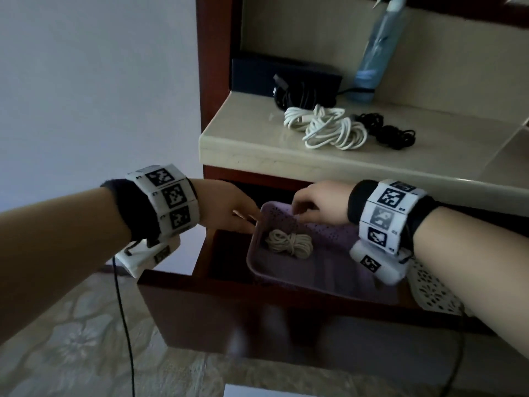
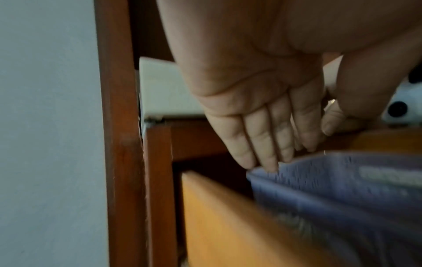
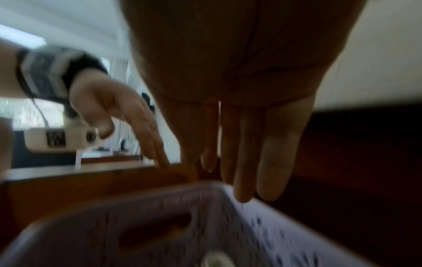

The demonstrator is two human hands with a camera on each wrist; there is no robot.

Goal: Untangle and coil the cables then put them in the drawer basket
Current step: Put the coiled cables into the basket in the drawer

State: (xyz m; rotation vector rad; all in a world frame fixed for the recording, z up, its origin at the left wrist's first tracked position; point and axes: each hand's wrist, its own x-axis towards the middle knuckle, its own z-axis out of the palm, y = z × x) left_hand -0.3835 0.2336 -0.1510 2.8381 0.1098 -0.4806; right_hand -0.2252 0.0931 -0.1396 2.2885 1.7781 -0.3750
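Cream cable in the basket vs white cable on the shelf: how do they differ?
The cream cable lies inside the purple basket in the open drawer; the white cable sits up on the shelf. The cream cable is a compact, tidy coil; the white cable is a looser, bigger, tangled heap. The white cable lies beside black cables; the cream cable lies alone. Neither is held by a hand.

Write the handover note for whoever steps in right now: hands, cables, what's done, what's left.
Left hand: empty, straight fingers touching the purple basket's left rim.
Right hand: empty, fingers loose over the basket's far rim.
Done: one beige coiled cable lies in the basket, inside the open drawer.
Left: the white cable and thin black cable sit tangled on the shelf; a black adapter cable lies behind them. Untangle, coil and add each to the basket.
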